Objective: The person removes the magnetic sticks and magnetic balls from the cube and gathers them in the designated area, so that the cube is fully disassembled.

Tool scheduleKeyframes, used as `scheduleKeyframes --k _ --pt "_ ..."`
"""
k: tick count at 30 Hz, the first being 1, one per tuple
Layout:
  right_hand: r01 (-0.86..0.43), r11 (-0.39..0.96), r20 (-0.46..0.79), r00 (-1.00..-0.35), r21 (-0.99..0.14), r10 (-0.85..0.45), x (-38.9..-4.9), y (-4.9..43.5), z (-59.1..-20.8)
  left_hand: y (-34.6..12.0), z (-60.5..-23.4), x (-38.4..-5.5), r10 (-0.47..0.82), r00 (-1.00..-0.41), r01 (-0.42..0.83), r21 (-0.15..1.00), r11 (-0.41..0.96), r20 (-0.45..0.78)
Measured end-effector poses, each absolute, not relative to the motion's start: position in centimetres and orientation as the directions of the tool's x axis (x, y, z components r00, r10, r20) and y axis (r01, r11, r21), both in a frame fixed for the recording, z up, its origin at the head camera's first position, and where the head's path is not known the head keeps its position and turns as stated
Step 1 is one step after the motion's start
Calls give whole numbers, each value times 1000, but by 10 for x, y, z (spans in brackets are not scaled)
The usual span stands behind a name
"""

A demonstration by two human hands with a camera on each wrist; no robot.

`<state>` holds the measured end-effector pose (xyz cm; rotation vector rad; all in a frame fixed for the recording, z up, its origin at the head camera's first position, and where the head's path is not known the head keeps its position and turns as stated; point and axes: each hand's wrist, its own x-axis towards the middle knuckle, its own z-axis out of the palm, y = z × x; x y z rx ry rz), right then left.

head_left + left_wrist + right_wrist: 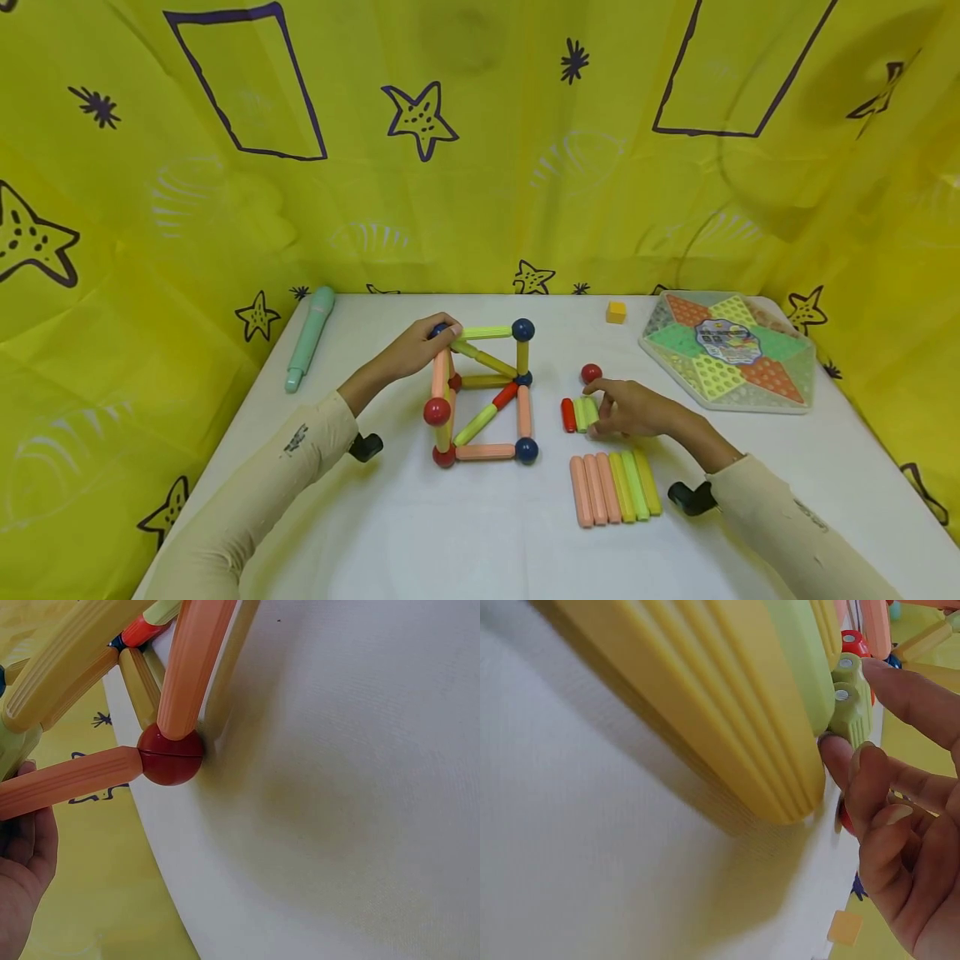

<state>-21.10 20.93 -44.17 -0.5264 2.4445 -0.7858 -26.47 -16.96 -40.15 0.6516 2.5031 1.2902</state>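
Note:
A cube-like frame of magnetic sticks (486,452) and balls stands on the table, with pink, yellow, green and red sticks. My left hand (415,346) grips its back left upper corner, at a blue ball (438,332) mostly covered by the fingers. In the left wrist view those fingers lie curled behind a pink stick (75,780). To the right, my right hand (633,408) pinches a short green stick (592,411) between thumb and finger. Beside it lie another short green stick (580,414) and a short red stick (568,415). A loose red ball (591,373) sits just behind.
A row of longer pink, yellow and green sticks (617,489) lies in front of my right hand. A star-patterned hexagonal box (727,350) is at the back right, an orange cube (616,312) at the back, a mint-green microphone-like object (310,339) at the left.

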Motion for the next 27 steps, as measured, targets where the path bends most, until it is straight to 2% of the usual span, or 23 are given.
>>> scheduleKeyframes --k 9,13,19,24,27 --pt "-265 652 -213 -802 -711 -559 -213 221 -433 -171 -401 -264 498 -867 292 815 500 4" --pt "-274 594 -191 -776 -756 -601 -211 210 -432 -172 -400 -263 500 -866 298 810 505 7" --pt "-256 599 -267 -717 -759 -644 -209 170 -433 -176 -398 -259 484 -875 313 797 517 29" --pt "-267 669 -360 -676 -694 -643 -208 142 -439 -177 -397 -252 449 -893 291 791 539 23" --pt "-289 705 -381 -678 -648 -628 -208 130 -440 -177 -396 -248 435 -900 284 787 547 22"
